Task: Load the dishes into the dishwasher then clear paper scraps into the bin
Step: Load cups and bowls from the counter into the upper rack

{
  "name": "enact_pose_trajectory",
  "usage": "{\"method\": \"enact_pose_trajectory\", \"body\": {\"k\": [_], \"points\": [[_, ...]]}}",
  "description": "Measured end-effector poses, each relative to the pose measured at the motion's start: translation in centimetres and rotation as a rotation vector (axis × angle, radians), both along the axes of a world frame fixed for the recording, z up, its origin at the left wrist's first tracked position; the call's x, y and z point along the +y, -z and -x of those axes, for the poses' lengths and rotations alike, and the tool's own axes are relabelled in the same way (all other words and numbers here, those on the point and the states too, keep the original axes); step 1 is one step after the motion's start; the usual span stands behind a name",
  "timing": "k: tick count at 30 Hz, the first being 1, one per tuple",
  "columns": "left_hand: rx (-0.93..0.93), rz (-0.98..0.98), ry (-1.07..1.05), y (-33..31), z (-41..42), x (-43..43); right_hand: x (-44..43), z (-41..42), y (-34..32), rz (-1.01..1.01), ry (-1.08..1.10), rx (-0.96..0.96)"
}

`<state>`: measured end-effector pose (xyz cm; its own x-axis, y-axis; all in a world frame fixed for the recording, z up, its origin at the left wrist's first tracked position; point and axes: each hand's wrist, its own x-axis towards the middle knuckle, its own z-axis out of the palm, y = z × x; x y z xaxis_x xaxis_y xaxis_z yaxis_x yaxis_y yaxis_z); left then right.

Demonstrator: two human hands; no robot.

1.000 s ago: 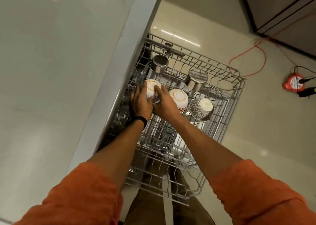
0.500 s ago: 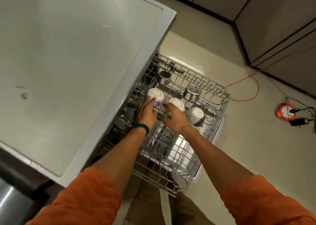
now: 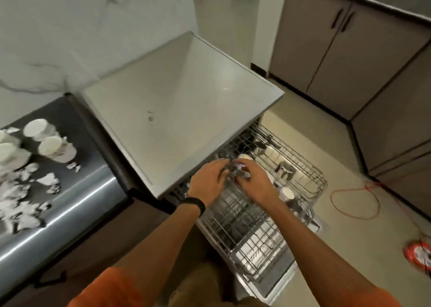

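A white cup with a blue pattern (image 3: 245, 157) stands upside down at the left of the pulled-out upper dishwasher rack (image 3: 310, 170). My left hand (image 3: 210, 180) touches its near side with fingers stretched out. My right hand (image 3: 254, 185) curls its fingers round the cup's lower side; blur hides the exact grip. Two steel cups (image 3: 260, 147) (image 3: 285, 169) and a white bowl (image 3: 288, 193) also sit in the rack. On the dark counter at the left are white cups (image 3: 50, 144) and torn paper scraps (image 3: 23, 201).
The grey dishwasher top (image 3: 182, 110) overhangs the rack's left side. The lower rack (image 3: 256, 248) is pulled out beneath, over the open door. An orange cable (image 3: 354, 201) and a red reel (image 3: 417, 254) lie on the floor at the right. Brown cabinets (image 3: 338, 38) line the far wall.
The view has lifted and swung left, bringing the counter with cups and paper scraps into sight. Both hands stay at the patterned cup in the rack.
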<state>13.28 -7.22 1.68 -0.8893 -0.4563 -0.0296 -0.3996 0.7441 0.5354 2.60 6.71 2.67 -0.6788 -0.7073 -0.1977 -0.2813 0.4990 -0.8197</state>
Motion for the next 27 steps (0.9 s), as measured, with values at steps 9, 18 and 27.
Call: {"method": "enact_pose_trajectory", "body": {"k": [9,18,27], "points": [[0.177,0.127,-0.304,-5.5,-10.2,-8.4,-9.8,-6.2,-4.2,0.135,-0.272,0.089],[0.188,0.204,-0.526,-6.5,-22.0,-20.2,-22.3,-15.9,-5.4,0.176,-0.474,0.095],[0.161,0.19,-0.629,-6.4,-26.9,-31.3,-32.7,-23.1,-5.2,0.152,-0.535,0.088]]}}
